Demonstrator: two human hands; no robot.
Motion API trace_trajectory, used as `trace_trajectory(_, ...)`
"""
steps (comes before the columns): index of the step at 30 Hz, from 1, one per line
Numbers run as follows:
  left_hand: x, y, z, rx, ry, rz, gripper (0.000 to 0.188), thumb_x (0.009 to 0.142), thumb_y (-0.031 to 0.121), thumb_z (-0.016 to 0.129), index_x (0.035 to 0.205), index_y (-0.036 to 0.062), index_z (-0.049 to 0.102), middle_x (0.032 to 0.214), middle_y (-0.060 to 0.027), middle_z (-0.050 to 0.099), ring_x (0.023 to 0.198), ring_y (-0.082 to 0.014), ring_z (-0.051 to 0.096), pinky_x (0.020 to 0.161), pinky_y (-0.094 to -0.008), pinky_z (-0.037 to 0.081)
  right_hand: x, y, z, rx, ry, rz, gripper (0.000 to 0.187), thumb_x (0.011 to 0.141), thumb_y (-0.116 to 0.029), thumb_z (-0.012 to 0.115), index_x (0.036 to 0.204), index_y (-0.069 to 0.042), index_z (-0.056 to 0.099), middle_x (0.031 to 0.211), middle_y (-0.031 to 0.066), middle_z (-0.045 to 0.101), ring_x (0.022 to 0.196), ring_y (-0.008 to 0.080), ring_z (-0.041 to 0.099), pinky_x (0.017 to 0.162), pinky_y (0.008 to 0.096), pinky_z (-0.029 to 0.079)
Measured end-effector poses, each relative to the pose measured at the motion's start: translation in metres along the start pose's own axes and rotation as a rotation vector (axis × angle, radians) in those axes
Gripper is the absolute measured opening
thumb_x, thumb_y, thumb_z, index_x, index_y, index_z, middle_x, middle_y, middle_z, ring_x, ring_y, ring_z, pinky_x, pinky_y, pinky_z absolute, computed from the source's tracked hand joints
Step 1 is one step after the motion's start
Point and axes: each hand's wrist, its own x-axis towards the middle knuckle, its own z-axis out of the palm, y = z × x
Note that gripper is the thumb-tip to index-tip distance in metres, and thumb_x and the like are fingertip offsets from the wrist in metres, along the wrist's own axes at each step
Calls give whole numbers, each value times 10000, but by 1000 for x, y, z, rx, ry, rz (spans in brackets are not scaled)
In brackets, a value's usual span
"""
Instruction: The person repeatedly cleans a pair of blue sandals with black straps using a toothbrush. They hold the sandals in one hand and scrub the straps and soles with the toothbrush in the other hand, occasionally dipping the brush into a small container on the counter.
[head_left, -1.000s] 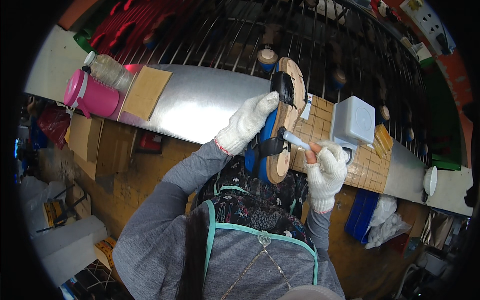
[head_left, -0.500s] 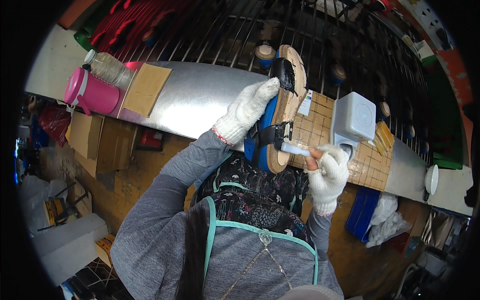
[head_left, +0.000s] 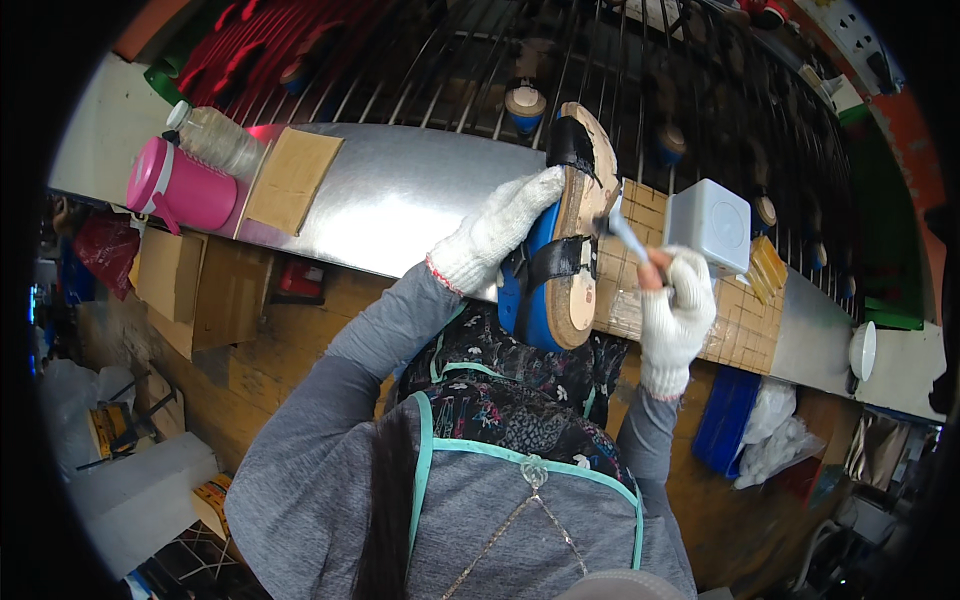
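In a white knit glove, my left hand (head_left: 500,225) grips a sandal (head_left: 576,215) by its left side, holding it upright with the underside facing right. Black straps (head_left: 560,262) wrap over the tan sole, and a blue last (head_left: 535,290) fills the shoe. My gloved right hand (head_left: 680,310) has bare fingertips pinched on the pale handle of a brush (head_left: 629,237). The dark bristles are close to the sole's edge, between the two straps; whether they touch it I cannot tell. A white square container (head_left: 710,222) stands just beyond my right hand.
A metal bench (head_left: 400,190) runs across, with taped cardboard (head_left: 740,325) and a yellow block (head_left: 767,268) at right. At left are brown cardboard (head_left: 293,180), a pink jug (head_left: 185,185) and a clear bottle (head_left: 218,138). Behind, a rod rack (head_left: 450,75) carries several shoes on lasts.
My right hand has moved up and slightly right, taking the brush from the lower strap to beside the sole's middle. The sandal has shifted slightly down and right in my left hand.
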Motion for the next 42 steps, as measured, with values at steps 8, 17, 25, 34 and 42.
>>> trace_trajectory(8, -20, 6, -14, 83, 263, 70, 671, 999, 568, 520, 1435, 60, 473, 1229, -111, 648, 1013, -167, 681, 842, -321, 614, -22, -14, 0, 216, -330, 258, 248, 857, -193, 779, 955, 32, 745, 902, 84, 617, 794, 158, 579, 657, 291, 446)
trace_trajectory(17, -22, 14, -18, 197, 361, 123, 758, 954, 556, 613, 1353, -81, 515, 1189, -185, 648, 1059, -206, 639, 945, -331, 519, -31, -23, 2, -59, -223, 94, 184, 817, -168, 785, 929, -24, 760, 862, 86, 650, 802, 229, 593, 745, 334, 423)
trace_trajectory(25, -21, 3, -22, 197, 354, 140, 771, 951, 563, 614, 1344, -94, 517, 1157, -188, 657, 1022, -207, 651, 917, -321, 533, -19, -26, 10, -331, -193, -98, 176, 842, -130, 776, 940, 10, 734, 913, 109, 644, 857, 248, 616, 765, 335, 457)
trace_trajectory(34, -10, 4, -28, 154, 347, -7, 725, 978, 585, 540, 1413, 6, 499, 1227, -149, 643, 1058, -191, 658, 891, -332, 574, -11, -14, 4, -165, -235, -123, 177, 753, -148, 813, 898, -61, 763, 895, 81, 672, 851, 263, 590, 759, 358, 435)
trace_trajectory(42, 1, 3, -13, 8, 259, -285, 920, 924, 754, 449, 1502, 38, 417, 1444, -244, 494, 1315, -280, 508, 1090, -424, 438, -2, -10, -3, -38, -271, -137, 210, 752, -141, 819, 941, -57, 777, 875, 78, 686, 882, 251, 592, 791, 357, 455)
